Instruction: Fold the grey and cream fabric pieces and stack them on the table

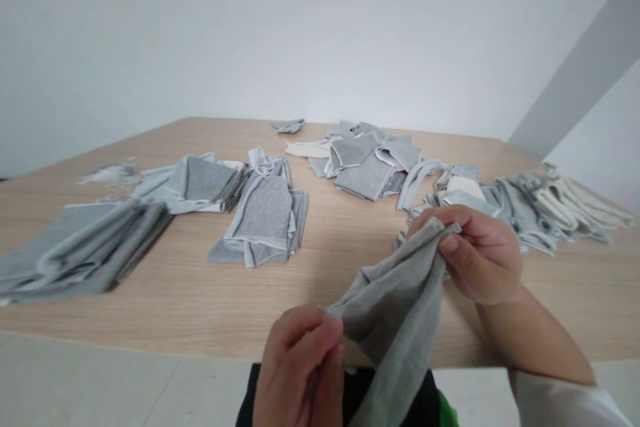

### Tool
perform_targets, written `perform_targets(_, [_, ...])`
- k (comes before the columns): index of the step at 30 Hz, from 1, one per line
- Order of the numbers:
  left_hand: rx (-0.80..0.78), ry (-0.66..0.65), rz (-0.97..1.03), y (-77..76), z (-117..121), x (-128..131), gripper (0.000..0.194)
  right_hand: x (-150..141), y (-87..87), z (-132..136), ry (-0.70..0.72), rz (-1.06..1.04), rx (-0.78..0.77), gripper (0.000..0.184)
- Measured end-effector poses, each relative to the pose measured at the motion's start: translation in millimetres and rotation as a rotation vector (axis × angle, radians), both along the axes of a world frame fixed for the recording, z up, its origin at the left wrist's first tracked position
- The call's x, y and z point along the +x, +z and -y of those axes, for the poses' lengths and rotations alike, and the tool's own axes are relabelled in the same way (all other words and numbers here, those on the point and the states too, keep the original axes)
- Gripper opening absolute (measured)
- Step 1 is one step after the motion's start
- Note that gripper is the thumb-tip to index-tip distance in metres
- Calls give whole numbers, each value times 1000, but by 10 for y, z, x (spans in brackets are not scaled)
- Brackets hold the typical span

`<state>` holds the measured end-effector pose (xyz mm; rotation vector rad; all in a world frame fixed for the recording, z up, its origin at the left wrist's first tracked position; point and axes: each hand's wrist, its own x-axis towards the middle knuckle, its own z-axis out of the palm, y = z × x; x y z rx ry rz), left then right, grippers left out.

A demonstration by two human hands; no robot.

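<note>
A grey piece of cloth [395,320] hangs between my two hands, above the near edge of the wooden table [200,293]. My left hand [300,367] pinches its lower left corner, fingers closed. My right hand [480,253] grips the upper corner between thumb and fingers. The cloth's lower end drops out of view toward my lap.
Stacks of grey cloth pieces lie on the table: one at the far left [75,253], two in the middle [265,220] [200,183], a loose heap at the back [370,160], and a long pile on the right [540,207]. Lint [113,173] sits at the left.
</note>
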<state>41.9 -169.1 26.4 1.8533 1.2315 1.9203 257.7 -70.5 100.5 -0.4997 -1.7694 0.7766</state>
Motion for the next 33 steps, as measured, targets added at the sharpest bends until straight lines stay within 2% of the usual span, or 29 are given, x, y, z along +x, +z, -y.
perform_targets(2, [-39, 63, -152, -26, -37, 19, 42, 2, 12, 7, 71, 8, 22, 12])
perform_targets(5, [-29, -50, -329, -15, -89, 3, 49, -11, 35, 10, 179, 27, 42, 12])
perform_targets(12, [108, -359, -431, 130, -128, 15, 33, -55, 59, 3, 179, 127, 58, 10])
perform_targets(15, [101, -512, -462, 116, -163, 74, 27, -64, 68, 7, 200, 156, 79, 10])
perform_targets(17, [86, -555, -507, 67, -184, 110, 21, -65, 73, 11, 203, 159, 84, 10])
perform_targets(21, [4, -440, -651, -35, -175, 139, 11, -55, 78, 17, 215, 176, 119, 11])
perform_targets(25, [-78, -310, -795, -35, -130, 128, 18, -41, 80, 9, 251, 198, 148, 13])
perform_targets(29, [-124, -226, -844, 27, -101, 108, 28, -13, 81, -3, 260, 148, 137, 14])
perform_targets(33, [-72, -88, -862, 33, -103, 67, 43, 25, 80, 2, 253, 79, 117, 13])
